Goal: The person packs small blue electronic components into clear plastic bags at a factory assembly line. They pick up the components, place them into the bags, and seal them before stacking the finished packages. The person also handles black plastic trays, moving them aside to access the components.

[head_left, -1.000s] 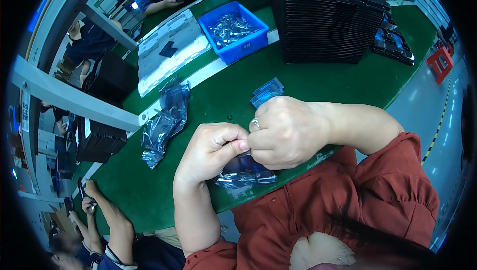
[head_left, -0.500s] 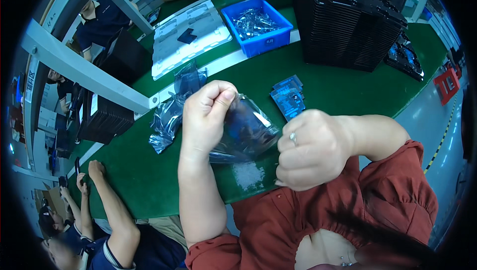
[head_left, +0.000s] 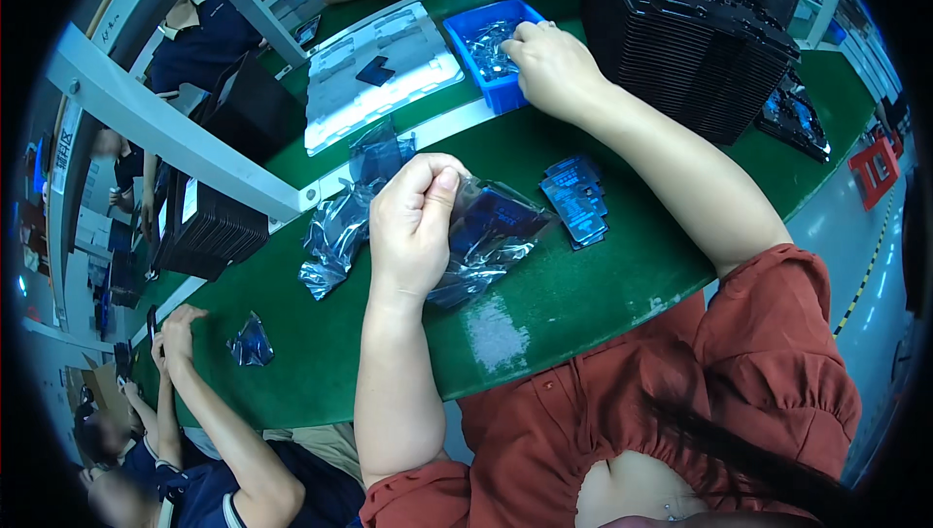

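Observation:
My left hand (head_left: 413,222) is closed around the gathered top of a clear plastic bag (head_left: 491,271), which hangs over the green table. Dark blue flat pieces show through the film. My right hand (head_left: 552,67) is stretched out over the right rim of a blue bin (head_left: 505,96). Its fingers are curled and anything between them is hidden. Inside the bin lie many small shiny, clear-looking pieces. To the right of the bag rests a fanned pile of dark blue printed flat pieces (head_left: 578,207). Crumpled clear film (head_left: 335,232) lies left of my left hand.
Tall stacked black trays (head_left: 680,62) stand at the back right. A pale moulded tray (head_left: 379,105) holds a small black part (head_left: 375,71). A metal frame post (head_left: 185,135) slants across the left. Co-workers sit at the left and far side; a small film-wrapped piece (head_left: 251,343) lies near one.
My right hand has left the bag's side and moved up and away to the blue bin. The left hand keeps its hold. A small film-wrapped piece now shows near the left co-worker's arm.

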A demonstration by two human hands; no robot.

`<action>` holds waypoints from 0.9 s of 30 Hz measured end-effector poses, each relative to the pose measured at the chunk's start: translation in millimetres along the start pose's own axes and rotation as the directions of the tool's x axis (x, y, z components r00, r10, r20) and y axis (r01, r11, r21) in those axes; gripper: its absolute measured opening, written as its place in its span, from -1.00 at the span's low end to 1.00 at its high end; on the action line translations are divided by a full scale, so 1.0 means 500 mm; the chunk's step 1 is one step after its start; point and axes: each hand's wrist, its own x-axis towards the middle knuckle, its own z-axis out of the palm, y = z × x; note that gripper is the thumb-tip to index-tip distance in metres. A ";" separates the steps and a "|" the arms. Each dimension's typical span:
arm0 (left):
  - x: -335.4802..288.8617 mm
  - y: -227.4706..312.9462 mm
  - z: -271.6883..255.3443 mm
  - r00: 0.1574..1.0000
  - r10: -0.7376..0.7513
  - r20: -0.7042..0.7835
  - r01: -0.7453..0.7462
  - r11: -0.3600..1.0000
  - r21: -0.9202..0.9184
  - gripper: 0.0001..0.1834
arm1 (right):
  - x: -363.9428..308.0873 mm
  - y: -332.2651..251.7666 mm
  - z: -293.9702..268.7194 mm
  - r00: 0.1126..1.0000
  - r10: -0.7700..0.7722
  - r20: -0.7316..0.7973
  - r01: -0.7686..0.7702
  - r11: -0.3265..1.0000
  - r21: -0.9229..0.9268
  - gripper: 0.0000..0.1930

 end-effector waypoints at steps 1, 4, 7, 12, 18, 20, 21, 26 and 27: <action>-0.001 -0.001 0.001 1.000 0.012 -0.008 -0.012 1.000 0.011 -0.84 | -0.017 -0.024 -0.028 0.999 -0.020 -0.035 0.027 0.973 0.230 -0.77; -0.001 -0.005 0.003 0.999 0.020 -0.031 -0.021 1.000 -0.018 -0.85 | -0.072 -0.079 -0.117 0.939 -0.099 0.329 -0.251 0.457 0.853 -0.77; -0.001 -0.005 0.005 0.998 0.046 -0.044 -0.044 0.998 0.050 -0.85 | -0.134 -0.099 -0.157 0.854 -0.145 0.499 -0.474 0.178 0.863 -0.78; 0.000 0.003 0.019 0.990 0.139 -0.003 -0.137 0.976 0.169 -0.79 | -0.165 -0.103 -0.144 0.833 -0.067 0.549 -0.552 -0.050 0.832 -0.80; -0.001 0.033 0.025 0.931 0.360 0.057 -0.359 0.882 0.305 -0.57 | -0.169 -0.101 -0.132 0.821 0.082 0.565 -0.567 0.010 0.823 -0.81; -0.004 0.050 0.038 0.908 0.344 0.238 -0.418 0.761 0.496 -0.43 | -0.170 -0.100 -0.132 0.803 0.090 0.589 -0.589 -0.030 0.808 -0.82; -0.009 0.043 0.045 0.908 0.324 0.265 -0.418 0.746 0.518 -0.47 | -0.168 -0.105 -0.137 0.798 0.087 0.597 -0.594 -0.055 0.802 -0.82; -0.011 0.036 0.060 0.906 0.381 0.186 -0.416 0.720 0.556 -0.70 | -0.173 -0.107 -0.130 0.804 0.116 0.583 -0.586 -0.004 0.810 -0.81; -0.012 0.031 0.061 0.892 0.411 0.187 -0.444 0.722 0.531 -0.80 | -0.172 -0.108 -0.129 0.802 0.123 0.585 -0.589 -0.005 0.808 -0.82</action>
